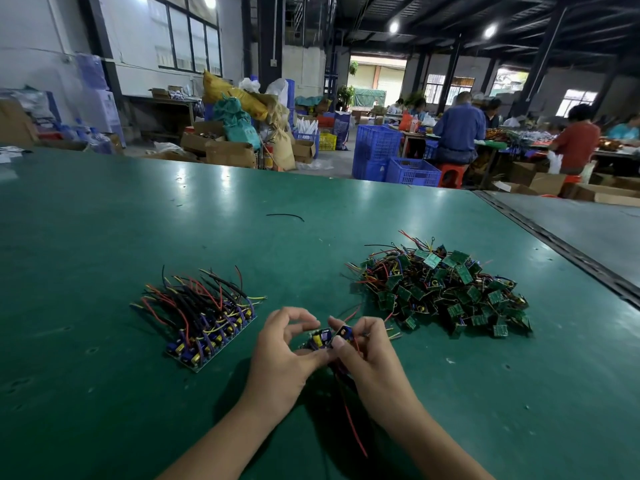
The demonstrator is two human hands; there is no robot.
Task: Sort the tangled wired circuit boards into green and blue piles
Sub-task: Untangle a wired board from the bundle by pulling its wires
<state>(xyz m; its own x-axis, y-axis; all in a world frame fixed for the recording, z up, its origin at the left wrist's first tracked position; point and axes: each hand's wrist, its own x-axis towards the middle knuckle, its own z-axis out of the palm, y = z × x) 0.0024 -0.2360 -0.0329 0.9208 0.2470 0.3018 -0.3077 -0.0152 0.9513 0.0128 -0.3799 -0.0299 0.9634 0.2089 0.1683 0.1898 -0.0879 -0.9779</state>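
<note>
A neat row of blue circuit boards (207,337) with red, black and yellow wires lies on the green table (104,237) at the left. A tangled heap of green boards (446,289) sits at the right. Between them, close to me, my left hand (280,355) pinches a small wired board (320,337) between thumb and fingers. My right hand (367,355) grips a second small board (344,332) right beside it. Red and black wires hang from these boards under my right wrist.
A loose black wire (285,216) lies farther back on the table. A metal seam (554,237) marks the table's right edge beside a grey table. Beyond are blue crates (377,147), cardboard boxes and seated people at other benches.
</note>
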